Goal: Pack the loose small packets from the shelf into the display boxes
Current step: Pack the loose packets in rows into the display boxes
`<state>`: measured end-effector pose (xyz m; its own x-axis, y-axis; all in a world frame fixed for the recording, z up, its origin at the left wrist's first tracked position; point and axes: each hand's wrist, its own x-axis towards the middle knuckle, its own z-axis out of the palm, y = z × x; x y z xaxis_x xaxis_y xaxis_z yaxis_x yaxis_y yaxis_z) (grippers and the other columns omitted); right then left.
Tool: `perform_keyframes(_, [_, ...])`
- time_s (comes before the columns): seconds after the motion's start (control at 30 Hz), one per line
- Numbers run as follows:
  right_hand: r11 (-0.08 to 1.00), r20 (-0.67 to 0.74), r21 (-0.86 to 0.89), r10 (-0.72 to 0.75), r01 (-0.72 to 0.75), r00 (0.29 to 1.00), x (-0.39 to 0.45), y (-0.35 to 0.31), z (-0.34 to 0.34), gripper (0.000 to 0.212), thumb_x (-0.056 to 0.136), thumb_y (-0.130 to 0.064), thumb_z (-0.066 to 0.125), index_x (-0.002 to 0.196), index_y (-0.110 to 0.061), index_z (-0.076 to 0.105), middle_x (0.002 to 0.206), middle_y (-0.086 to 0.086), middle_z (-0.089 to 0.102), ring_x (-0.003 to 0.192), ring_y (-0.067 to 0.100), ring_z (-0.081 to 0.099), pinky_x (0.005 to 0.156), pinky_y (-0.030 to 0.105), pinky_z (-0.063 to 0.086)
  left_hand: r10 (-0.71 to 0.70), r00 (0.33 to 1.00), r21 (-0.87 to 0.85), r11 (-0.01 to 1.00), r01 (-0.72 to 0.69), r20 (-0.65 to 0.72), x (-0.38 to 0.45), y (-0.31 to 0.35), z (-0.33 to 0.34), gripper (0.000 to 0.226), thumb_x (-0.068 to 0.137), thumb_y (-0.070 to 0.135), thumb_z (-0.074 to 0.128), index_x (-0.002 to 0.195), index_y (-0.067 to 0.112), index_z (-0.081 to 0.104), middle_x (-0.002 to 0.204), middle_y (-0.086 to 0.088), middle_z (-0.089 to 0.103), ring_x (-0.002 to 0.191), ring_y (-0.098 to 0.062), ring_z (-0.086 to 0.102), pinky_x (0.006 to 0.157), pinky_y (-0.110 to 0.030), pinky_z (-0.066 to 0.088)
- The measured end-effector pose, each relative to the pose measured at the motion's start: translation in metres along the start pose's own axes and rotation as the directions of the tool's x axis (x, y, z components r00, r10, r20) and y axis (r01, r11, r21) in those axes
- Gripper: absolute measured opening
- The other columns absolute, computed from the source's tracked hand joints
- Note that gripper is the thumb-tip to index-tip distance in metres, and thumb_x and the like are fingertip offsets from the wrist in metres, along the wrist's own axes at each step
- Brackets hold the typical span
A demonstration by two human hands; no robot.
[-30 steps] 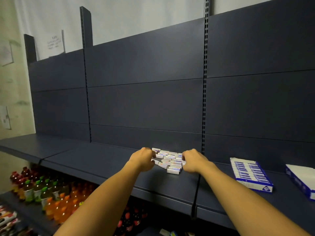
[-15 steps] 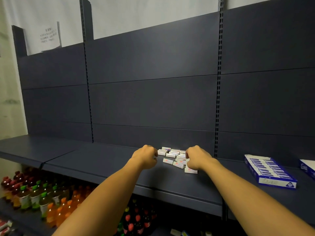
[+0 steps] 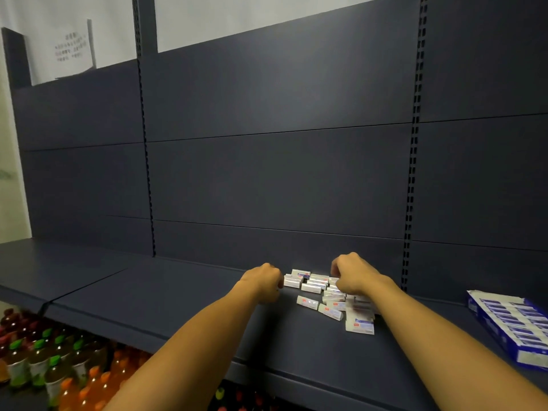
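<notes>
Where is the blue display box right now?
In the head view, the blue display box lies on the shelf at the far right, beyond the right hand and apart from the loose packets.

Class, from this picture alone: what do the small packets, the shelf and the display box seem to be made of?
Small packets: probably printed card, white, crisp folded edges.
Shelf: likely painted metal, matt dark blue; slotted uprights behind it.
Display box: seemingly glossy printed cardboard, blue and white, with torn-looking top edges.
</notes>
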<state>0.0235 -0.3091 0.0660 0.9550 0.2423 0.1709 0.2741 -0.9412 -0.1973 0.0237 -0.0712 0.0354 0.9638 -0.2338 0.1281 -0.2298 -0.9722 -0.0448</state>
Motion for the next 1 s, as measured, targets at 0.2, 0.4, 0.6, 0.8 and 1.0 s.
perform_keyframes(0.2, [0.999,-0.002,0.018,-0.033,0.033,0.999,0.045,0.007,0.0,0.032,0.087,0.001,0.06,0.113,-0.017,0.068,0.11,0.004,0.062,0.097,0.022,0.063,0.088,0.038,0.058,0.012,1.0,-0.045,0.999,-0.012,0.006,0.049,-0.015,0.01,0.037,0.096,0.014,0.055,0.133,0.016,0.063,0.136,-0.008,0.059,0.117,-0.029,0.06,0.099,-0.044,0.053])
perform_keyframes(0.4, [1.0,0.024,0.022,-0.019,0.018,1.0,0.076,0.017,0.02,0.028,0.087,0.002,0.061,0.106,-0.018,0.07,0.104,0.002,0.063,0.092,0.019,0.063,0.086,0.035,0.059,0.019,0.999,-0.095,0.995,-0.021,-0.03,0.087,-0.022,0.029,0.036,0.095,0.014,0.059,0.13,0.019,0.064,0.134,-0.005,0.059,0.114,-0.027,0.06,0.098,-0.041,0.053])
perform_keyframes(0.6, [0.999,0.07,0.031,-0.006,0.003,0.998,0.093,0.02,0.042,0.026,0.086,0.002,0.061,0.097,-0.019,0.072,0.097,0.0,0.063,0.087,0.018,0.063,0.081,0.035,0.06,0.119,0.992,-0.08,0.989,-0.123,-0.047,0.11,-0.023,0.045,0.026,0.096,0.019,0.059,0.121,0.016,0.067,0.128,-0.005,0.057,0.109,-0.027,0.06,0.093,-0.041,0.053])
perform_keyframes(0.8, [0.998,0.096,0.06,-0.011,0.005,0.995,0.102,0.009,0.052,0.018,0.083,-0.001,0.066,0.088,-0.016,0.075,0.086,-0.002,0.067,0.083,0.018,0.067,0.078,0.036,0.061,0.226,0.972,-0.053,0.972,-0.229,-0.061,0.12,-0.031,0.042,0.02,0.094,0.018,0.06,0.112,0.017,0.069,0.121,-0.003,0.06,0.103,-0.026,0.061,0.083,-0.038,0.054])
perform_keyframes(1.0, [0.999,0.115,0.03,0.034,-0.037,0.993,0.105,-0.005,0.06,0.016,0.081,-0.002,0.067,0.08,-0.017,0.073,0.077,-0.007,0.064,0.078,0.018,0.066,0.075,0.035,0.06,0.309,0.949,-0.07,0.947,-0.314,-0.068,0.121,-0.038,0.042,0.011,0.089,0.015,0.064,0.099,0.016,0.067,0.113,-0.003,0.06,0.093,-0.023,0.06,0.074,-0.034,0.05])
